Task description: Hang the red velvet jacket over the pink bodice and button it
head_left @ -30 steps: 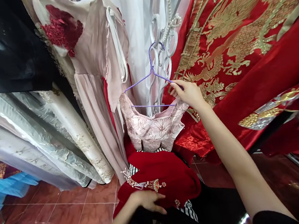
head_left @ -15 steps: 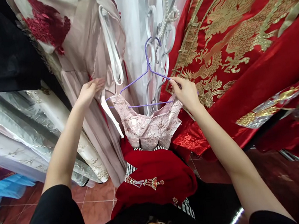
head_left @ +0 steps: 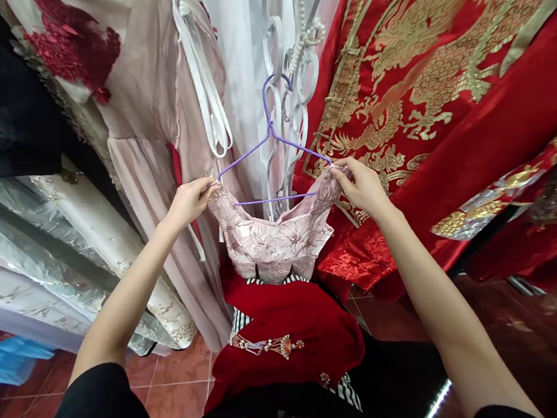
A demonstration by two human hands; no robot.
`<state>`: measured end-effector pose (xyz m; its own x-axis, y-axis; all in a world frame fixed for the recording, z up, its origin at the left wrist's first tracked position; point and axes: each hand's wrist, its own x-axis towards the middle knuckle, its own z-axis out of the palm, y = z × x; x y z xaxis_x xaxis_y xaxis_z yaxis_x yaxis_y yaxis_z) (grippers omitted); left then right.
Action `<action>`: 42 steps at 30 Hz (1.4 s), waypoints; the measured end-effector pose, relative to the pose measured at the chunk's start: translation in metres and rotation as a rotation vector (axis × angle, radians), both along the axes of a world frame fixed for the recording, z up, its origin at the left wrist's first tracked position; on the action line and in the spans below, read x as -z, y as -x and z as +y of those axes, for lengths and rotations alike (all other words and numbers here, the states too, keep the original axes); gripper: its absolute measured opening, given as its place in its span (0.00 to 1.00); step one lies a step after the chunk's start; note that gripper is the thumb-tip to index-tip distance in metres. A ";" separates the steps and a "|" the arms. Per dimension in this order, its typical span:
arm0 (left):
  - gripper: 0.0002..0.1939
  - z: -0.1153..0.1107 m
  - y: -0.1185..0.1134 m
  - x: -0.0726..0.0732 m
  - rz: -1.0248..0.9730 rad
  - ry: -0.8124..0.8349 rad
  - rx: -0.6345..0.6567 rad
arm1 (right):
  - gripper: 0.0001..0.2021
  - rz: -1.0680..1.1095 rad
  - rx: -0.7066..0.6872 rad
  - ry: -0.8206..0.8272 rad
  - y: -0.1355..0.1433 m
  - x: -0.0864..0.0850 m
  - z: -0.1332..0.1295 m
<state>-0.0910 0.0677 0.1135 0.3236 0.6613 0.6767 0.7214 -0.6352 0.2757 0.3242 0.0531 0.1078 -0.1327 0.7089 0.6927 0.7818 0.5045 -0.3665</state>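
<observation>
A pink floral bodice top is spread on a purple wire hanger, its wide straps over the hanger's two ends. My left hand pinches the left strap at the hanger's end. On the other side my right hand grips the right strap at the shoulder, thumb and fingers closed on it. The hanger's hook points up in front of a white scrolled metal rack; whether it hangs from the rack I cannot tell. Below lies red fabric with a beaded ornament.
A dusty-pink gown with white ribbon loops hangs at left, beside several pale dresses. To the right hangs a red garment with gold embroidery. Pearl strands drape on the rack. Reddish tiles cover the floor.
My left hand has moved right from beside the white ribbon and closed on the left strap. My right hand has shifted slightly down from the hanger's arm onto the right strap.
</observation>
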 end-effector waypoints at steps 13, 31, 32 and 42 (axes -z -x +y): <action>0.37 0.007 0.006 0.011 -0.538 0.362 0.107 | 0.12 0.091 0.038 -0.042 0.007 0.002 0.000; 0.19 -0.006 -0.003 0.000 -0.109 0.015 -0.109 | 0.09 0.200 0.026 -0.042 0.011 0.000 -0.003; 0.17 -0.001 -0.003 0.005 -0.126 -0.024 -0.107 | 0.09 0.216 0.029 -0.056 0.012 0.001 -0.004; 0.25 -0.002 -0.013 0.011 -0.517 -0.026 -0.009 | 0.19 0.599 -0.052 -0.060 0.002 0.009 0.016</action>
